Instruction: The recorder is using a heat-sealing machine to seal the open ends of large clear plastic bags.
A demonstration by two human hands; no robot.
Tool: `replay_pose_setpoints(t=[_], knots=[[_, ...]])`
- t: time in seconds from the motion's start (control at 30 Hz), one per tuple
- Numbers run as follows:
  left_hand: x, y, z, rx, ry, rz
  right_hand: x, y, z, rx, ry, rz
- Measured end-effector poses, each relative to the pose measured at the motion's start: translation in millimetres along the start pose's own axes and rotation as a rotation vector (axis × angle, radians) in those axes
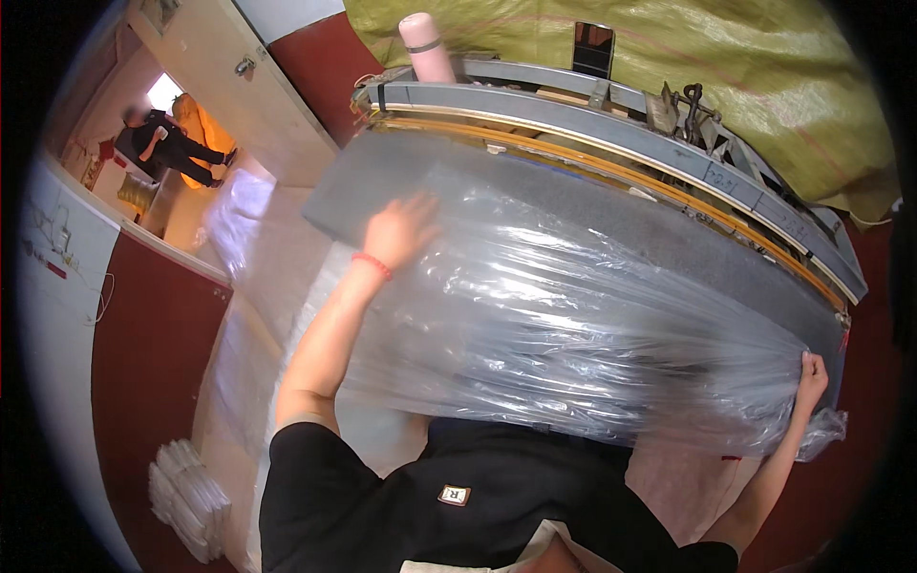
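Observation:
A wide sheet of clear plastic film [535,315] lies wrinkled and shiny across a grey work surface [373,172]. Over the left end of the film is my left hand [399,232], a red bracelet at its wrist; motion blurs it, but its fingers look stretched out and it grips nothing. I cannot tell whether its palm touches the film. At the far right my right hand [812,377] pinches the film's edge, and creases fan out from its fingers across the sheet.
Behind the surface runs a long grey metal frame [573,103] with an orange strip [611,162]. A pink bottle [427,50] and a dark phone [593,50] stand there. Stacked clear bundles [189,497] lie lower left. A person [167,138] sits beyond the open door [229,86].

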State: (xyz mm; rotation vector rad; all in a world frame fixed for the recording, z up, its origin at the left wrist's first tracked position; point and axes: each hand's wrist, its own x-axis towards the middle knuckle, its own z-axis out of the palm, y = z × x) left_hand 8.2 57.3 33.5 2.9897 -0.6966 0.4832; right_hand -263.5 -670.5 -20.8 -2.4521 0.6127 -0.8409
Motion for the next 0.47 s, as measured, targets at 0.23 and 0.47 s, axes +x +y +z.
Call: replay_pose_setpoints(t=[0.23, 0.47], knots=[[59.3, -9.6, 33.6, -0.091, 0.137, -0.364, 4.1, 12.5, -1.6, 0.118, 0.057, 0.063], [73.5, -19.9, 55.8, -0.18, 0.184, -0.359, 7.5, 16.4, -7.3, 0.132, 0.086, 0.161]])
